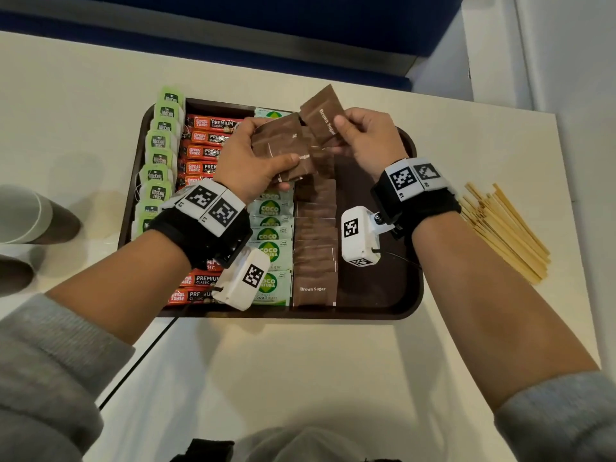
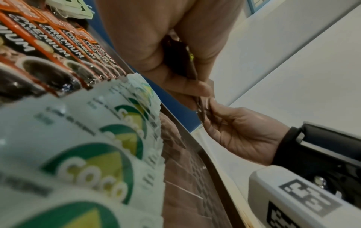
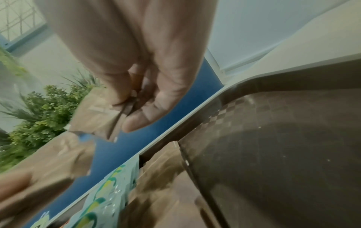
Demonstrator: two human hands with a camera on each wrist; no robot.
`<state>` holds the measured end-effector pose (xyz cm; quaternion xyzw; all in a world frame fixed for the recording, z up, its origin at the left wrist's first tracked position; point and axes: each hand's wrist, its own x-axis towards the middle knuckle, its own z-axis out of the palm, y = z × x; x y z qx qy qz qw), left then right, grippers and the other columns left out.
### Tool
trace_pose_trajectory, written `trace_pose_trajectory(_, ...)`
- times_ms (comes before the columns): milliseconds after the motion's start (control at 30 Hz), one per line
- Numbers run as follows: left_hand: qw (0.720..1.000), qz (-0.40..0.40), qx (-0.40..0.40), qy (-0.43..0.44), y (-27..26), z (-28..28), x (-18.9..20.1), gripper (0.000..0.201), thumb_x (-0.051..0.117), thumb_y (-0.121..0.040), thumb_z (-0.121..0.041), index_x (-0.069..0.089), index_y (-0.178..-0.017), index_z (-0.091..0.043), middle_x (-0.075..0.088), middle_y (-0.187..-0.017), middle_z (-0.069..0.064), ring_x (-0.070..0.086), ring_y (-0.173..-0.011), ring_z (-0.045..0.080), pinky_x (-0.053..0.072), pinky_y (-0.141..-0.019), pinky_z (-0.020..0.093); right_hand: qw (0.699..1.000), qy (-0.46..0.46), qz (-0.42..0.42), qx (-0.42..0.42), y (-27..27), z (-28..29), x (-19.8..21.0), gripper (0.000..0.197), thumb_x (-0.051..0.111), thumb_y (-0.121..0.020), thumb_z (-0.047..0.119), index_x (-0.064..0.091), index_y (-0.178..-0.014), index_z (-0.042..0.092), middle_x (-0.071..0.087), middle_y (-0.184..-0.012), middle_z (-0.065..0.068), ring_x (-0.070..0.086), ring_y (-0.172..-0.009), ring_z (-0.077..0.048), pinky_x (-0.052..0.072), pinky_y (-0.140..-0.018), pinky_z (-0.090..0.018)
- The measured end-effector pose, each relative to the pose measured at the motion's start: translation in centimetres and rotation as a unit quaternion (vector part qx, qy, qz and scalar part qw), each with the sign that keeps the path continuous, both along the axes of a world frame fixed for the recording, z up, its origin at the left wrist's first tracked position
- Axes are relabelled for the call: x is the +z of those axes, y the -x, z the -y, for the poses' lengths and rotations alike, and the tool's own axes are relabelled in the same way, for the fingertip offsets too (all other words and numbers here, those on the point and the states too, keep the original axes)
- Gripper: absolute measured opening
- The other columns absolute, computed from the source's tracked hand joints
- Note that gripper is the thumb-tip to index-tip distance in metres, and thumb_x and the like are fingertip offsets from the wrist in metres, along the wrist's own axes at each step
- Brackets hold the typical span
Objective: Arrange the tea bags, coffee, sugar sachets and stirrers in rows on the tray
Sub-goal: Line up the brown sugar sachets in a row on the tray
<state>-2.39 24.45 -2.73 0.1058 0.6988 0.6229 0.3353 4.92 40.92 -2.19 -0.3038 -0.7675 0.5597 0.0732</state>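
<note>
A dark brown tray holds rows of green tea bags, red coffee sticks, white-green coco sugar sachets and brown sugar sachets. Above the tray's far half, my left hand grips a stack of brown sugar sachets. My right hand pinches one brown sugar sachet by its corner, just right of the stack. In the left wrist view the left hand holds the brown stack. In the right wrist view the right hand pinches the sachet.
A pile of wooden stirrers lies on the white table right of the tray. A paper cup lies on its side at the left. The tray's right strip is bare. A blue partition runs behind the table.
</note>
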Motion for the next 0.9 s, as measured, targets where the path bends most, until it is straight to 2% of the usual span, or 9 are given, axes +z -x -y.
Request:
trace_pose_trajectory(133,0.999,-0.004,0.029,0.017,0.6,0.1,-0.5,0.043,0.072,-0.078,-0.002,0.047,-0.111,-0.014,0.061,-0.106,0.005,0.067,-0.075,0.013,0.054,-0.046,0.02,0.992,-0.116,0.031,-0.043,0.8,-1.9,-1.1,0.015,0.062,-0.089,0.014,0.069,-0.102,0.008,0.065,-0.086,-0.003,0.063,-0.067,-0.006,0.055,-0.064,-0.015)
trace_pose_trajectory(200,0.999,-0.007,0.031,0.021,0.9,0.2,-0.6,0.042,0.072,-0.079,-0.003,0.047,-0.111,-0.015,0.062,-0.101,0.0,0.067,-0.074,0.011,0.054,-0.047,0.019,0.983,-0.167,0.043,-0.056,1.5,-2.6,-1.5,0.016,0.069,-0.084,0.017,0.071,-0.099,0.012,0.065,-0.084,0.0,0.065,-0.073,-0.011,0.056,-0.07,-0.021)
trace_pose_trajectory(267,0.999,-0.017,0.025,0.023,1.2,0.3,-0.6,0.042,0.072,-0.079,-0.004,0.047,-0.11,-0.016,0.062,-0.101,-0.003,0.068,-0.076,0.011,0.055,-0.049,0.021,0.98,-0.18,0.048,-0.066,2.2,-3.0,-1.7,0.016,0.072,-0.081,0.018,0.073,-0.097,0.013,0.064,-0.082,0.002,0.065,-0.08,-0.015,0.057,-0.078,-0.03)
trace_pose_trajectory(400,0.999,-0.032,0.019,0.015,1.4,0.4,-0.3,0.041,0.073,-0.079,-0.006,0.048,-0.11,-0.016,0.062,-0.103,-0.003,0.068,-0.081,0.01,0.056,-0.05,0.022,0.978,-0.193,0.068,-0.03,3.3,-3.2,-2.1,0.014,0.068,-0.084,0.017,0.073,-0.097,0.013,0.062,-0.08,0.003,0.062,-0.079,-0.015,0.055,-0.083,-0.034)
trace_pose_trajectory(500,0.999,-0.023,0.024,0.009,1.6,0.5,-0.2,0.041,0.072,-0.079,-0.004,0.047,-0.111,-0.014,0.062,-0.101,-0.004,0.068,-0.075,0.007,0.053,-0.048,0.02,0.977,-0.201,0.074,0.002,3.8,-3.2,-2.2,0.016,0.064,-0.087,0.016,0.072,-0.1,0.012,0.061,-0.081,0.003,0.056,-0.075,-0.01,0.053,-0.082,-0.028)
trace_pose_trajectory(600,0.999,-0.028,0.024,0.011,1.7,0.6,-0.4,0.04,0.073,-0.079,-0.005,0.047,-0.109,-0.013,0.063,-0.106,0.003,0.069,-0.08,0.012,0.054,-0.049,0.021,0.972,-0.215,0.093,0.029,4.2,-3.3,-2.5,0.016,0.063,-0.088,0.017,0.071,-0.101,0.013,0.06,-0.083,0.003,0.051,-0.066,-0.003,0.046,-0.075,-0.019)
trace_pose_trajectory(767,0.999,-0.031,0.018,0.017,1.7,0.8,-0.7,0.04,0.074,-0.079,-0.007,0.048,-0.108,-0.016,0.063,-0.106,0.002,0.069,-0.085,0.014,0.056,-0.05,0.023,0.966,-0.229,0.115,0.043,4.3,-3.3,-2.8,0.018,0.065,-0.086,0.014,0.071,-0.103,0.015,0.063,-0.092,0.005,0.054,-0.084,-0.004,0.04,-0.076,-0.013)
trace_pose_trajectory(900,0.999,-0.032,0.017,0.019,1.7,0.8,-0.8,0.041,0.074,-0.078,-0.008,0.048,-0.109,-0.016,0.064,-0.108,0.003,0.069,-0.085,0.014,0.056,-0.051,0.023,0.965,-0.235,0.112,0.031,4.3,-3.3,-3.0,0.019,0.068,-0.082,0.01,0.071,-0.101,0.014,0.069,-0.1,-0.002,0.056,-0.083,-0.005,0.04,-0.069,-0.004)
